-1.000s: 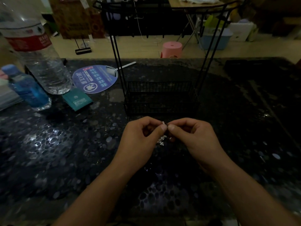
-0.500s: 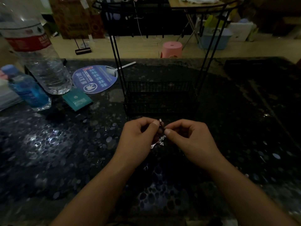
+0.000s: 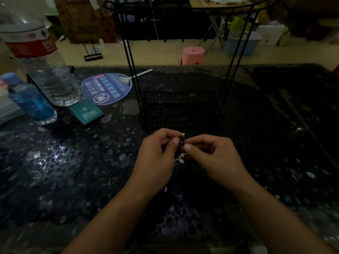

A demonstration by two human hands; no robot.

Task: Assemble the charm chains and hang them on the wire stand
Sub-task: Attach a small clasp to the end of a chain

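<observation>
A small dark red charm (image 3: 181,141) with a silver tip sits between my two hands, and a short silver chain (image 3: 180,158) dangles below it. My left hand (image 3: 157,158) pinches the charm with thumb and curled fingers. My right hand (image 3: 214,160) pinches the chain's upper end just right of the charm, its thumb tip beside my left thumb. Both hands hover just above the dark table, directly in front of the black wire stand (image 3: 180,109), whose basket base and tall uprights rise behind them. The light is dim and the small parts are hard to make out.
At the left stand a large clear water bottle (image 3: 45,70) and a small blue bottle (image 3: 31,101). A round blue paper fan (image 3: 106,88) and a teal card box (image 3: 86,112) lie left of the stand. The table (image 3: 73,171) has a glossy pebble-pattern surface.
My hands rose slightly toward the stand. The charm now shows between my thumbs, and the chain has swung out below them.
</observation>
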